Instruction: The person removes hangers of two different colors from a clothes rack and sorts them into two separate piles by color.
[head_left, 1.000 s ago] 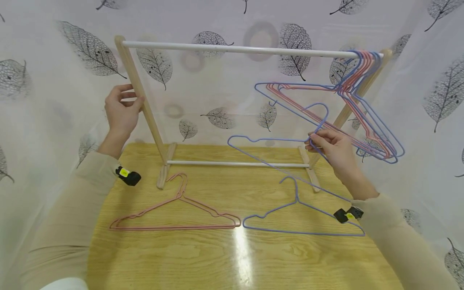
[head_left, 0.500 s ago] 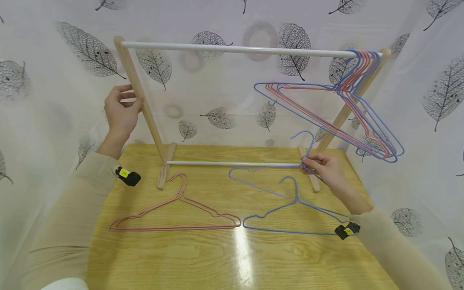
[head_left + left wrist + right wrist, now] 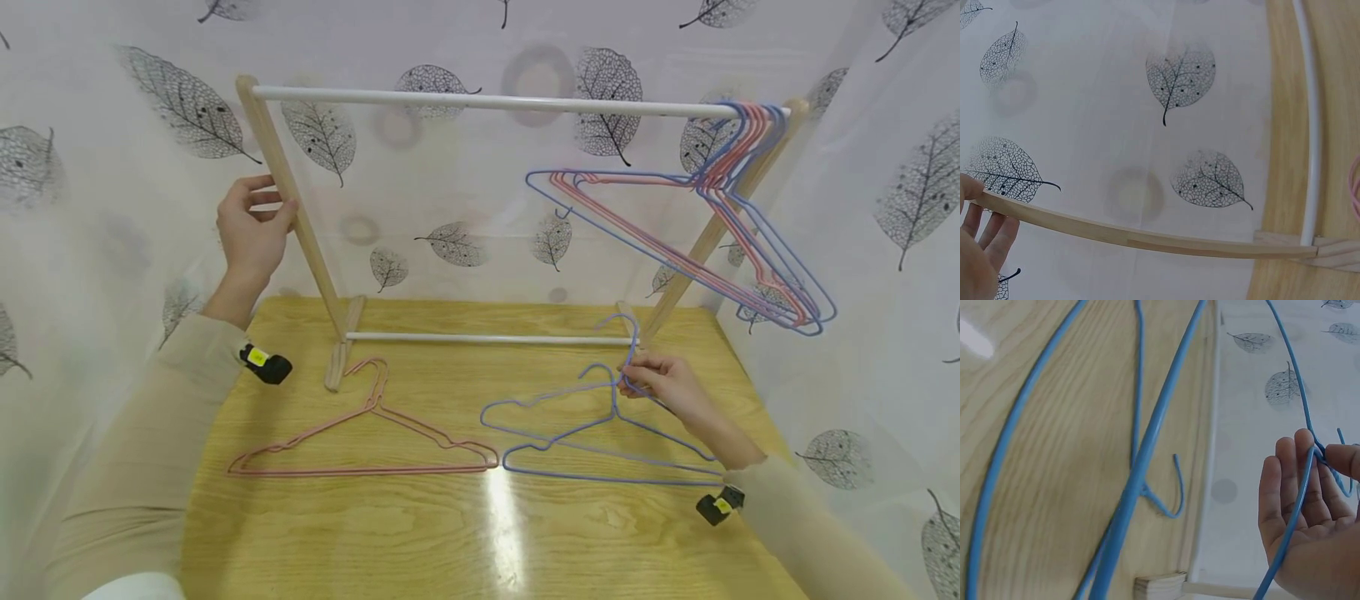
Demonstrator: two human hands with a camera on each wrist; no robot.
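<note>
In the head view my right hand (image 3: 666,390) pinches a blue clothes hanger (image 3: 517,403) at its neck, just under the hook. It overlaps a second blue hanger (image 3: 558,477) lying on the table. The right wrist view shows the thumb and index finger of the right hand (image 3: 1310,512) closed on the twisted neck. On the left, my left hand (image 3: 253,229) holds the wooden upright (image 3: 300,221) of a small clothes rack between thumb and fingers. The left wrist view has the left hand (image 3: 985,244) at the end of that wooden upright (image 3: 1110,233).
Several pink and blue hangers (image 3: 720,179) hang bunched at the right end of the rack's white top rail (image 3: 480,101). Pink hangers (image 3: 360,473) lie overlapped on the wooden table (image 3: 390,542). A lower white bar (image 3: 487,339) joins the rack's feet. Leaf-patterned sheeting (image 3: 465,192) surrounds the table.
My right hand has brought the held blue hanger down from beside the hanging bunch toward the blue hanger on the table. The left hand stays on the upright.
</note>
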